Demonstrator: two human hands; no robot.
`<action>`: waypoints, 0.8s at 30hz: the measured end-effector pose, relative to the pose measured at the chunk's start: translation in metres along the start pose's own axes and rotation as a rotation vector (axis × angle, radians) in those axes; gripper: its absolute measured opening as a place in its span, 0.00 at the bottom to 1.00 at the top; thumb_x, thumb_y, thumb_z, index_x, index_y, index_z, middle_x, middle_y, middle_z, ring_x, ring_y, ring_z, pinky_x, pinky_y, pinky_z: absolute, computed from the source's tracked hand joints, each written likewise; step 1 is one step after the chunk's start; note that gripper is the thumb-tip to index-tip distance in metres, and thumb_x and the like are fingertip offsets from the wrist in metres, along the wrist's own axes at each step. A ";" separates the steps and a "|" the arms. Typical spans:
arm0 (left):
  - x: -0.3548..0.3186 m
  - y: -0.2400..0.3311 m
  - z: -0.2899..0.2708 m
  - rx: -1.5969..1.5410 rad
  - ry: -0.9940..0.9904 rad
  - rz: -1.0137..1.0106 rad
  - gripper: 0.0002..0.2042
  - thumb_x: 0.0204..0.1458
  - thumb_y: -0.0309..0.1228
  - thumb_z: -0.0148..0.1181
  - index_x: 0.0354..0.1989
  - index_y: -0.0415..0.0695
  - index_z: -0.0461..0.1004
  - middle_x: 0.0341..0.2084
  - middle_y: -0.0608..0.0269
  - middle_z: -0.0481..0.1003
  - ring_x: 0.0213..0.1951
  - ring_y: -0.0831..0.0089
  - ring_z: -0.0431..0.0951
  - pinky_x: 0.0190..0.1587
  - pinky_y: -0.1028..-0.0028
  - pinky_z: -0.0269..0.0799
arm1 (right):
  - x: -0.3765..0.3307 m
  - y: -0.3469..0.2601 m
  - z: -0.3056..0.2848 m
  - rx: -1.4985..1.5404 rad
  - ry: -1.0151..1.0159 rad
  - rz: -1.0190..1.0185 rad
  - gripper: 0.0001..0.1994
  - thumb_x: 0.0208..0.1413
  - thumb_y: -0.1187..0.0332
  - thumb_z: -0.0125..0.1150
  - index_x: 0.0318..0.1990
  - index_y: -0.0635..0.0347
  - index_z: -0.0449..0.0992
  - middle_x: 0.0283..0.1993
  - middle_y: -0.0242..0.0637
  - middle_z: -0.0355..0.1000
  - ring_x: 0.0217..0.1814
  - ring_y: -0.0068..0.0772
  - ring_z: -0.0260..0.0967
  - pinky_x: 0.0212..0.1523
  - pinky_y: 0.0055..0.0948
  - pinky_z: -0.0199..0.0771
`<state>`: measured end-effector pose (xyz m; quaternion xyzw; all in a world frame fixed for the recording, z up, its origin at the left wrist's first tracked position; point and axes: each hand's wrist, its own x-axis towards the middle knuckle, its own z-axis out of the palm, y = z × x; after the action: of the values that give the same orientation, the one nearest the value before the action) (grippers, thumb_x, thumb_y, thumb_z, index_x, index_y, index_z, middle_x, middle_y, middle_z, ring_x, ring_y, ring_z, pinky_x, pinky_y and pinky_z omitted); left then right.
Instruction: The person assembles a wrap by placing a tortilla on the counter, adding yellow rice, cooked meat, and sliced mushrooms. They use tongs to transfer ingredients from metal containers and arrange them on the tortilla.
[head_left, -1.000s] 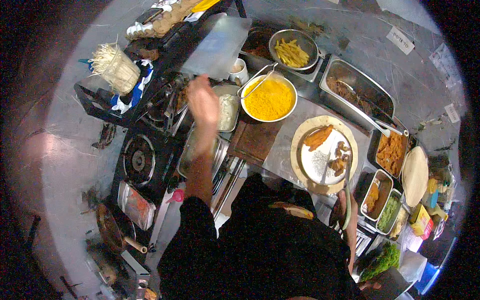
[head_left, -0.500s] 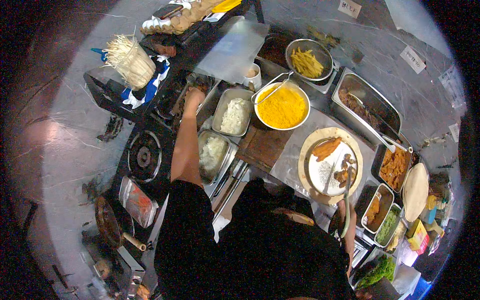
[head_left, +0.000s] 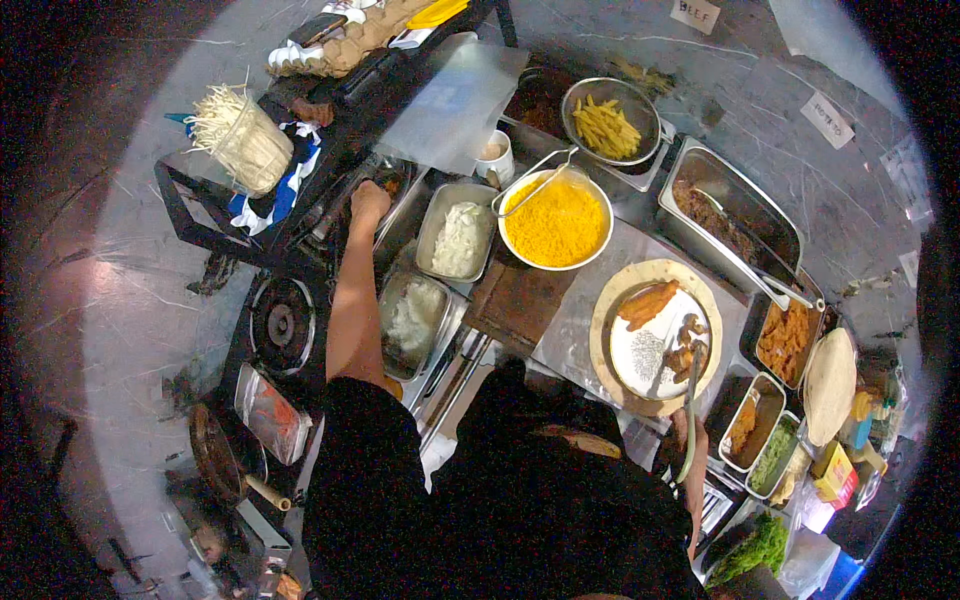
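The person's left grip [head_left: 371,203] is down at a narrow metal tray [head_left: 404,206], fingers drawn in; I can't make out from here whether it has hold of anything. Just right of that grip sits a steel tub [head_left: 438,212] of creamy white food [head_left: 461,240], and below the grip, beside the forearm [head_left: 353,300], a second tub [head_left: 408,362] of pale food [head_left: 415,312]. The right grip [head_left: 698,447] is closed around a long curved utensil [head_left: 690,440], which runs up from it over a white plate [head_left: 630,354]. That plate lies just above the right grip, on a larger pale disc [head_left: 600,345], with an orange-brown piece [head_left: 650,304] and dark chopped bits [head_left: 681,362] on it. Small trays [head_left: 767,402] stand to this grip's right.
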<state>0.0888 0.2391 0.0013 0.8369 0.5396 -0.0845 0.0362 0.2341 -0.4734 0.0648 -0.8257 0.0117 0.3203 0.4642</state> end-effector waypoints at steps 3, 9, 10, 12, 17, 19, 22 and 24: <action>-0.032 0.047 -0.006 -0.099 0.009 -0.015 0.15 0.51 0.35 0.56 0.41 0.35 0.77 0.45 0.41 0.75 0.47 0.47 0.76 0.53 0.60 0.71 | -0.001 0.005 0.002 -0.075 0.070 0.033 0.21 0.60 0.50 0.55 0.36 0.64 0.73 0.25 0.24 0.63 0.27 0.18 0.56 0.27 0.21 0.56; -0.015 0.019 0.011 -0.193 -0.038 0.086 0.26 0.53 0.35 0.52 0.62 0.45 0.62 0.53 0.44 0.70 0.54 0.48 0.72 0.57 0.59 0.66 | 0.000 0.003 0.007 -0.108 0.074 -0.071 0.22 0.60 0.49 0.55 0.36 0.65 0.73 0.25 0.27 0.64 0.27 0.21 0.57 0.28 0.24 0.58; -0.019 0.020 0.010 -0.219 -0.013 0.078 0.26 0.54 0.35 0.51 0.63 0.46 0.61 0.53 0.44 0.70 0.54 0.48 0.71 0.57 0.59 0.66 | -0.001 0.000 0.010 -0.121 0.082 -0.073 0.22 0.60 0.50 0.55 0.36 0.65 0.73 0.25 0.29 0.64 0.27 0.23 0.58 0.28 0.26 0.59; -0.016 0.005 0.021 -0.256 0.077 0.053 0.25 0.54 0.36 0.50 0.62 0.44 0.62 0.50 0.42 0.72 0.52 0.46 0.73 0.54 0.57 0.68 | -0.006 -0.011 0.015 -0.127 0.050 -0.070 0.22 0.60 0.50 0.56 0.35 0.66 0.72 0.25 0.31 0.65 0.27 0.25 0.58 0.28 0.28 0.60; -0.023 0.038 0.010 -0.289 0.164 -0.014 0.17 0.55 0.35 0.52 0.48 0.37 0.73 0.44 0.39 0.75 0.48 0.43 0.75 0.50 0.54 0.72 | 0.001 0.005 0.016 -0.098 0.043 -0.046 0.25 0.59 0.47 0.56 0.39 0.68 0.73 0.25 0.33 0.67 0.27 0.26 0.59 0.29 0.29 0.62; -0.037 0.055 -0.004 -0.312 0.107 -0.083 0.15 0.55 0.34 0.52 0.43 0.36 0.76 0.45 0.38 0.75 0.49 0.42 0.74 0.50 0.53 0.72 | -0.001 0.003 0.016 -0.122 0.052 -0.045 0.26 0.58 0.47 0.57 0.40 0.68 0.73 0.25 0.33 0.67 0.27 0.26 0.59 0.29 0.28 0.62; -0.018 0.029 0.005 -0.136 0.126 0.017 0.16 0.55 0.35 0.53 0.46 0.37 0.76 0.47 0.40 0.74 0.50 0.45 0.75 0.51 0.56 0.72 | -0.004 0.001 0.016 -0.095 0.047 -0.052 0.25 0.58 0.47 0.57 0.39 0.66 0.74 0.24 0.27 0.64 0.25 0.22 0.57 0.26 0.24 0.56; -0.009 0.025 0.013 -0.124 0.083 0.006 0.17 0.55 0.36 0.53 0.47 0.38 0.75 0.48 0.42 0.74 0.50 0.47 0.75 0.51 0.58 0.72 | -0.006 0.001 0.017 -0.078 0.049 -0.037 0.25 0.58 0.46 0.57 0.38 0.66 0.74 0.23 0.26 0.63 0.25 0.22 0.56 0.26 0.24 0.56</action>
<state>0.1067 0.2185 -0.0105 0.8375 0.5423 -0.0160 0.0658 0.2202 -0.4628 0.0617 -0.8508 -0.0047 0.2919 0.4370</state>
